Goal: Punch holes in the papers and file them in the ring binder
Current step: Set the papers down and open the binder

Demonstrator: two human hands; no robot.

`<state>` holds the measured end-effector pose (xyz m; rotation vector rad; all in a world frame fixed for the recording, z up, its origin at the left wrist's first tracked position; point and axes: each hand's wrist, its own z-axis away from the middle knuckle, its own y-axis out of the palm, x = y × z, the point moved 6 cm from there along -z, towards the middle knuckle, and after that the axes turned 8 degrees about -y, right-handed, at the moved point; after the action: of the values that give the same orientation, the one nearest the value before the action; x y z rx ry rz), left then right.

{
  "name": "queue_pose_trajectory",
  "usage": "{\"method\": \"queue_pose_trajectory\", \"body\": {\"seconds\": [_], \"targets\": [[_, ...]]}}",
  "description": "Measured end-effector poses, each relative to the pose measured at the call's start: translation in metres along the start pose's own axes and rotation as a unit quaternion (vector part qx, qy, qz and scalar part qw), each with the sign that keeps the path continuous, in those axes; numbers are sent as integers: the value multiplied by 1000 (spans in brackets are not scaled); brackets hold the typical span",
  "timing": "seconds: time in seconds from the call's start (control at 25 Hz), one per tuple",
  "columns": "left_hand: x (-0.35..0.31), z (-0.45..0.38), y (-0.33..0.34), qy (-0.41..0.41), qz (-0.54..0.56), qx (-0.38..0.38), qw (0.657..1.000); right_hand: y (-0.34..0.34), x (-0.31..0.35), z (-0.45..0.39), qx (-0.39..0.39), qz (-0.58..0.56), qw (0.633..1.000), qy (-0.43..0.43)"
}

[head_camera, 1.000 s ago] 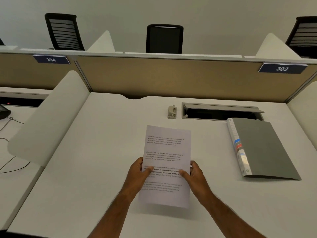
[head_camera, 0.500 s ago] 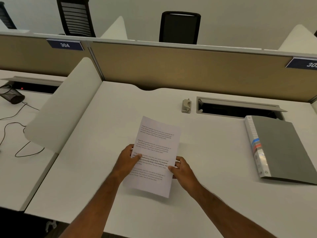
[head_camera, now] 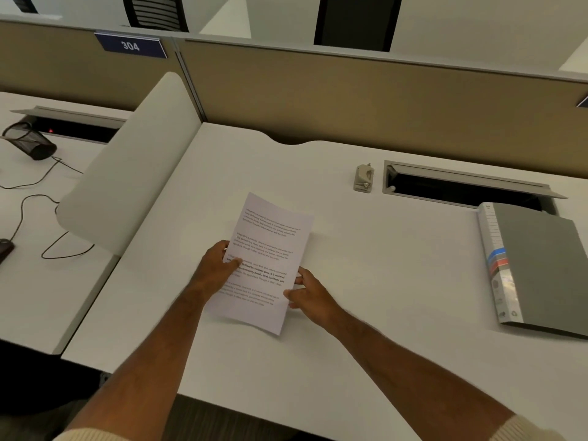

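The printed papers [head_camera: 267, 262] are held just above the white worktop [head_camera: 397, 281] near its centre, tilted so the top edge points toward 1 o'clock. The left hand [head_camera: 216, 268] grips the left edge of the papers at 9 o'clock, thumb lying on the printed face and fingers curled behind the sheet. The right hand [head_camera: 307, 292] is at the right edge of the papers, at 4 o'clock from their centre, with thumb and fingers lightly curled at the edge; whether it actually pinches the sheet cannot be told from this view. Both forearms reach forward from the lower frame and converge on the papers, each ending in a cream sleeve at the bottom corners. The grey ring binder [head_camera: 537, 268] lies closed and flat on the worktop at 3 o'clock from the papers, well apart from both hands, spine facing the papers. The small beige hole punch [head_camera: 363, 178] stands at 1 o'clock from the papers, near the rear of the worktop, just beside the left end of the cable tray opening [head_camera: 461, 189]. A tan partition panel [head_camera: 366, 100] closes the rear at 12 o'clock, carrying a blue plate marked 304 [head_camera: 130, 45] at 11 o'clock. A curved white side divider [head_camera: 133, 167] stands at 10 o'clock.
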<state>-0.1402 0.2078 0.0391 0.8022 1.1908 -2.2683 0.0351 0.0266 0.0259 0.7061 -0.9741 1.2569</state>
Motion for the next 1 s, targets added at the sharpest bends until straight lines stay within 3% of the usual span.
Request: {"method": "queue_pose_trajectory", "body": {"seconds": [0.32, 0.52, 0.68, 0.8, 0.88, 1.0], "targets": [[27, -11, -7, -40, -49, -9, 998, 27, 7, -16, 48, 83, 995, -1], [38, -14, -8, -59, -33, -19, 998, 29, 2, -19, 55, 123, 991, 3], [42, -14, -6, -71, -38, -23, 997, 18, -12, -22, 43, 228, 973, 11], [46, -13, -11, -83, -67, -61, 992, 5, -12, -16, 35, 257, 966, 19], [45, -10, -12, -90, -100, -83, 987, -7, -14, -8, 36, 307, 951, 10], [36, -4, -4, -76, -145, -100, 981, -27, -12, 3, 32, 442, 896, -24]]}}
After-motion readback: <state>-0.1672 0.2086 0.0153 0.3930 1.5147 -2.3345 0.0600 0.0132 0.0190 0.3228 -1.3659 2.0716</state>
